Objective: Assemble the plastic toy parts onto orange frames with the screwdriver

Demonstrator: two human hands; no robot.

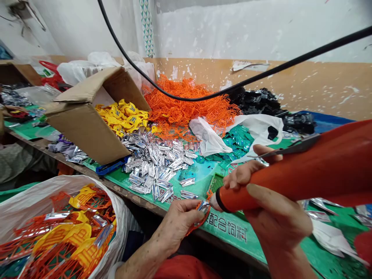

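Note:
My left hand (177, 224) pinches a small orange plastic lattice piece (202, 209) with a silver strip at its end, low in the middle of the view. My right hand (274, 217) grips a thick orange-handled tool (302, 178) with a black collar and a pale tip. The tip reaches the piece in my left hand. A thin dark blade (286, 149) runs along the top of the tool, above my right fingers. Loose silver foil-like pieces (154, 166) lie heaped on the green printed bench cover (229, 226) just beyond my left hand.
A white woven sack (117, 211) of mixed orange, yellow and silver pieces stands at lower left. Behind are an open cardboard box (84, 131) of yellow pieces, an orange lattice heap (186, 108), black pieces (258, 102), teal pieces (236, 143) and a white plastic bag (255, 131). A black cable (232, 87) crosses overhead.

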